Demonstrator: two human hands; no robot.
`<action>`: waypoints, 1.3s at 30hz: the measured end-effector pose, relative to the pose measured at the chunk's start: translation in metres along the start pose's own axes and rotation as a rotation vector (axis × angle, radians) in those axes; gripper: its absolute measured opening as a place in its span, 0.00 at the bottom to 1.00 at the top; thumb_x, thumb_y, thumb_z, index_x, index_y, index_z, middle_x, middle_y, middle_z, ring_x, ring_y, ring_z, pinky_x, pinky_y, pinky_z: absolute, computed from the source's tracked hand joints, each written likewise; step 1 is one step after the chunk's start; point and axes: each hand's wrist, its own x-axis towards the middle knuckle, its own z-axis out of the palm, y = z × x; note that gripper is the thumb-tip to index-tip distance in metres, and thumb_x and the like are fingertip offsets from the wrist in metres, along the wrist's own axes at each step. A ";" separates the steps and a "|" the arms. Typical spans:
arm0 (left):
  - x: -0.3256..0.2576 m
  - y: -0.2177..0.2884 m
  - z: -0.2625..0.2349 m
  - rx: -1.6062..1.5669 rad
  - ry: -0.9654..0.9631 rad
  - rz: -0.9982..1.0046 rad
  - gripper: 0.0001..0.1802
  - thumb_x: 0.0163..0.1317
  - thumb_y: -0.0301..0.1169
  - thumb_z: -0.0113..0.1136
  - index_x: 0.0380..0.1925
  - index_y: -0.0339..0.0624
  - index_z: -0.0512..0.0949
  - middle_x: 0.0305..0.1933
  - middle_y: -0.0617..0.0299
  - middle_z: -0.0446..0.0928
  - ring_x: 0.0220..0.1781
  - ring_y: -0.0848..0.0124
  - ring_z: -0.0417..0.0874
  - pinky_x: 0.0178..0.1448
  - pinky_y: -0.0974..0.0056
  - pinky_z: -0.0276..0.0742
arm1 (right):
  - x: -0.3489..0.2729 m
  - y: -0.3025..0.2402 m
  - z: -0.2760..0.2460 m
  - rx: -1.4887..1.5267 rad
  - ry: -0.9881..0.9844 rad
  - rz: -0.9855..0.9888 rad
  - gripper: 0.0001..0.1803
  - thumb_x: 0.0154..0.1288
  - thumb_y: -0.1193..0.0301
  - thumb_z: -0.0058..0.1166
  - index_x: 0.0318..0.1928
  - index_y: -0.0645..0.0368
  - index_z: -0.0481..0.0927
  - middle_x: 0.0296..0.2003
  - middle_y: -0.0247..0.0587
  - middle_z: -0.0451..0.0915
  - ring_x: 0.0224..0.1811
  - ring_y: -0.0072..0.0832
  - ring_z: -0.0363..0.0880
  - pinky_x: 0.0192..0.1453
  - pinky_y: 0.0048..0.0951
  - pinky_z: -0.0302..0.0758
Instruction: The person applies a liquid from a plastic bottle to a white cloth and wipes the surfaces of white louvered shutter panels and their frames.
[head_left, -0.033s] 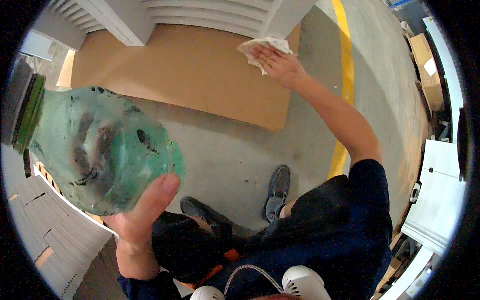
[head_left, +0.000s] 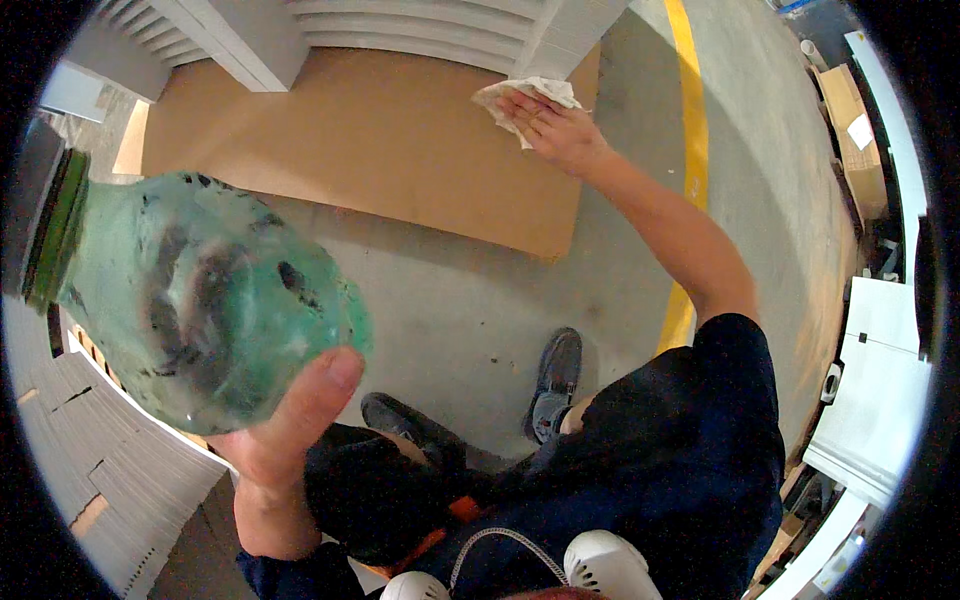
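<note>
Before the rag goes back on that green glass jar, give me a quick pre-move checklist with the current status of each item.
1. Left hand grips the green glass jar, thumb on the wall: ok.
2. Right hand has the white rag: ok.
3. Rag near the jar: not ok, arm stretched away over the cardboard sheet.
4. Jar glass clean: not ok, dark smudges on the wall.
5. Jar whole, no cracks: cannot tell.
6. Footing: ok, both shoes on bare concrete.
</note>
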 end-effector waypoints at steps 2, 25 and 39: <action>-0.005 0.005 0.005 -0.029 -0.003 -0.019 0.51 0.36 0.32 0.76 0.62 0.38 0.60 0.55 0.55 0.70 0.55 0.63 0.74 0.58 0.58 0.73 | -0.010 -0.011 0.019 0.089 -0.028 0.032 0.28 0.51 0.72 0.53 0.57 0.60 0.76 0.59 0.37 0.75 0.63 0.26 0.71 0.67 0.30 0.68; -0.001 0.001 0.015 0.019 -0.048 0.000 0.49 0.33 0.32 0.76 0.60 0.35 0.64 0.53 0.55 0.73 0.52 0.63 0.77 0.55 0.58 0.76 | 0.001 0.029 -0.036 -0.191 0.042 0.092 0.26 0.59 0.73 0.47 0.61 0.50 0.73 0.64 0.29 0.70 0.71 0.27 0.59 0.73 0.38 0.57; -0.002 0.000 0.006 0.174 -0.173 0.007 0.48 0.33 0.31 0.76 0.59 0.35 0.64 0.50 0.54 0.75 0.52 0.63 0.78 0.56 0.59 0.75 | 0.019 -0.027 -0.081 0.665 -0.063 0.632 0.22 0.58 0.73 0.55 0.54 0.64 0.75 0.54 0.41 0.77 0.55 0.34 0.76 0.58 0.38 0.73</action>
